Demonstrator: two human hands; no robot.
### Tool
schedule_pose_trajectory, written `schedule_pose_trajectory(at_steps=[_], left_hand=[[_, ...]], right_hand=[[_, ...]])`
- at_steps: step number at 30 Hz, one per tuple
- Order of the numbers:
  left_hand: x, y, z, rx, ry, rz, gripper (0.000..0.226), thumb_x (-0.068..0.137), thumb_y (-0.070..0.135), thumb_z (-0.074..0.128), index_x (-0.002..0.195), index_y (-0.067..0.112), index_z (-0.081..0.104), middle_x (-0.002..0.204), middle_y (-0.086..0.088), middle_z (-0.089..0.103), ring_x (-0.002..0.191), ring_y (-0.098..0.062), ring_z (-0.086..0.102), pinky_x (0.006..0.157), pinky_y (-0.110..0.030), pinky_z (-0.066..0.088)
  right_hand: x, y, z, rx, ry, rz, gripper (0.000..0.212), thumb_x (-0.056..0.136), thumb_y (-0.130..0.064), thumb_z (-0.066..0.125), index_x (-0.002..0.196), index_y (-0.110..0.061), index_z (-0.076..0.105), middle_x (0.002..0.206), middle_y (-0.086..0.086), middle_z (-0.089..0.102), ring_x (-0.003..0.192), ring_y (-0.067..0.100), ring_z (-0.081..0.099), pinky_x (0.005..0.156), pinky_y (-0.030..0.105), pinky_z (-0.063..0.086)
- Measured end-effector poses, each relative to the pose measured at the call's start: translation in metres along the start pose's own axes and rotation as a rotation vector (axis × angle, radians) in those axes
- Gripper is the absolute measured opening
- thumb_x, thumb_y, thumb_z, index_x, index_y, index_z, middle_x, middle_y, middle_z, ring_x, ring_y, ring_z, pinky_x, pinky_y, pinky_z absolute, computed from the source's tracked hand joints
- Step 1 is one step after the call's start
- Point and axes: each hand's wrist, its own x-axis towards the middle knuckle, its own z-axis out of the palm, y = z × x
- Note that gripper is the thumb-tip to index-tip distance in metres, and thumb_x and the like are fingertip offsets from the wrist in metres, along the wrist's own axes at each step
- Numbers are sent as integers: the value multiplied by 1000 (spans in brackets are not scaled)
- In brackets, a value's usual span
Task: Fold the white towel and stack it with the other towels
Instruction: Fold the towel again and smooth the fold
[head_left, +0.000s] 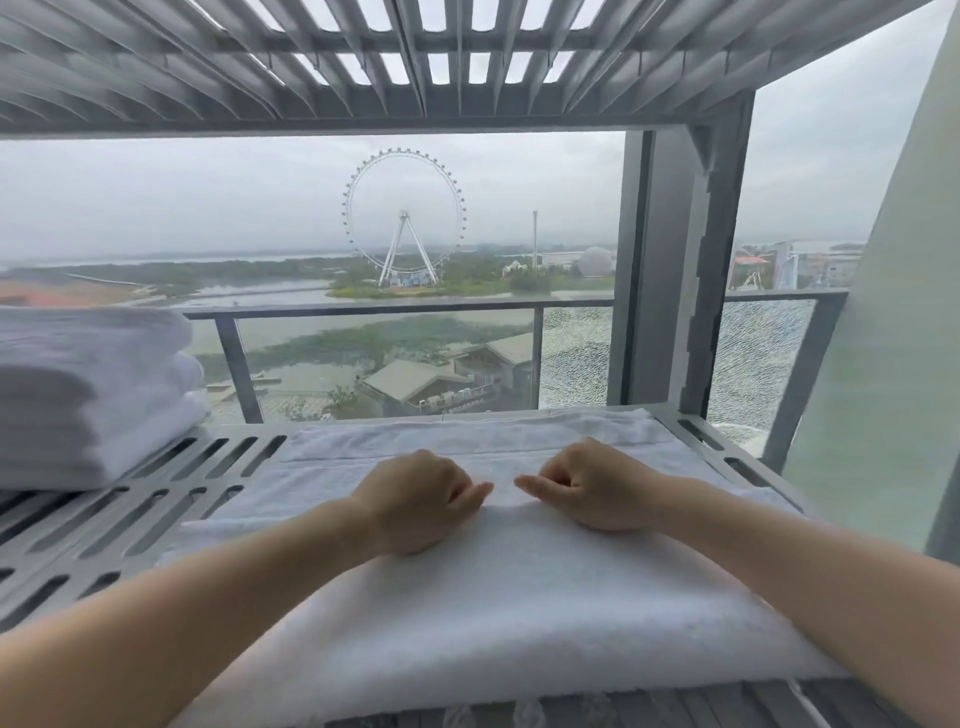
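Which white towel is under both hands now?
The white towel spread mid-shelf, under the left hand and right hand; the stacked towels sit left, untouched.

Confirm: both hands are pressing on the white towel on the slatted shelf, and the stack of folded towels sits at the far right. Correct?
Not quite. The head view shows the stack of folded towels at the far left. The rest holds: left hand and right hand press on the white towel on the slatted shelf.

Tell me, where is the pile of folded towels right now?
In the head view, the pile of folded towels sits at the far left on the slotted shelf, left of the white towel under both hands.
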Motion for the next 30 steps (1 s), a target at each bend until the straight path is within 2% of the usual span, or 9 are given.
schedule_pose_trajectory(at_steps=[2,4,7,10,15,18,21,27,30], left_hand=[[7,-2,-1,29,-39,-2,46,91,51,37,58,20,39,67,4,50,69,-21,46,60,-30,36],[17,-6,-1,18,-78,-14,34,88,54,43,68,27,44,84,3,57,76,-17,46,63,-29,36],[38,-19,2,26,-76,-46,27,88,53,44,87,27,50,105,3,56,89,-16,50,68,-30,39],[61,-35,11,49,-61,-92,30,94,45,39,104,20,53,117,-1,52,109,-21,52,82,-35,45],[96,-63,29,-27,-153,-142,40,98,35,30,133,17,37,143,-6,40,132,-24,36,107,-39,32],[109,-78,36,-32,-184,-170,53,95,45,32,143,21,26,151,-2,30,138,-22,28,112,-43,27],[115,-92,41,1,-147,-170,58,92,54,34,141,22,30,146,-5,34,134,-24,34,109,-43,31],[112,-96,43,71,-84,-165,58,89,60,35,125,15,43,130,-8,43,124,-23,39,105,-40,35],[105,-95,37,65,-11,-119,48,90,55,39,112,14,45,117,-8,49,111,-25,49,95,-40,41]], right_hand=[[6,2,-1,-70,-23,7,45,90,-47,48,54,-21,39,52,-7,42,51,12,38,54,31,34],[15,8,-5,-103,-26,32,25,89,-42,53,69,-27,49,70,-9,55,65,13,50,63,30,43],[34,21,-12,-94,-2,71,9,88,-34,54,91,-26,55,91,-3,58,78,16,52,69,30,43],[57,34,-5,-97,14,168,26,90,-28,52,114,-20,53,116,-1,50,100,18,51,84,29,40],[86,52,11,-133,-36,291,49,93,-28,39,140,-18,32,151,3,30,136,22,30,112,39,24],[92,65,15,-143,-103,345,57,93,-36,33,146,-23,17,156,2,19,142,19,19,116,45,7],[96,75,15,-130,-101,358,61,91,-40,32,147,-25,12,157,-2,15,143,17,15,114,51,-3],[97,77,14,-130,-54,339,67,87,-42,38,147,-27,12,156,0,15,143,19,4,113,53,-6],[93,74,14,-185,48,277,68,82,-41,45,144,-24,22,139,3,31,136,22,15,115,53,-2]])
